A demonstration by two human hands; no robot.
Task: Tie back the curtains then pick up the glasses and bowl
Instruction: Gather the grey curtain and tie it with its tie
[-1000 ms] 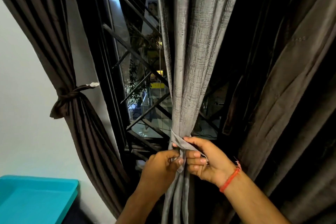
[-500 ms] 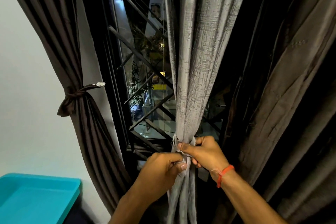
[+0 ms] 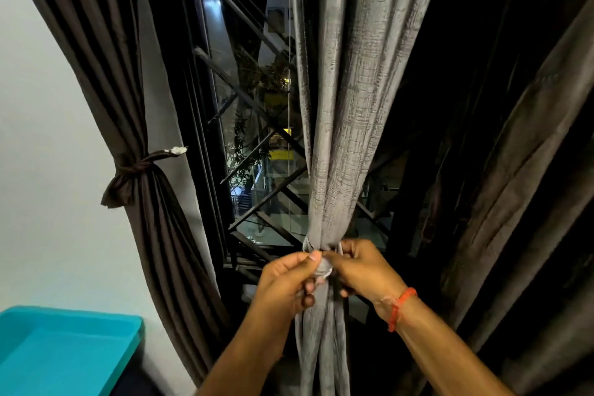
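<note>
Both hands are right at the knot here. The left hand (image 3: 289,280) is pinching the end of the grey tie strip (image 3: 323,264) between thumb and fingertips, and the right hand (image 3: 363,267) has its fingers curled onto the same strip from the other side, thumb nearly touching the left thumb. So both are closed on the strip, neither one loose. There's a red thread bracelet (image 3: 400,307) on the right wrist. The strip wraps around the grey curtain (image 3: 347,125), which is bunched into a narrow bundle just above the hands and hangs down between the forearms. Looks to me like the knot is mid-tie, wrapped but not clearly cinched, though the fingers hide the actual crossing so I can't say for sure. Off to the left, the dark brown curtain (image 3: 106,67) is already gathered and knotted with its own tie (image 3: 138,167) against the wall, so that one's done. On the right there's more dark curtain (image 3: 514,186) hanging loose, no tie that I can see. Behind it all is the window grille (image 3: 254,106) with night outside. A teal tray (image 3: 67,350) sits in the bottom left corner. No glasses or bowl in view anywhere, so that whole half of the job looks untouched.
</note>
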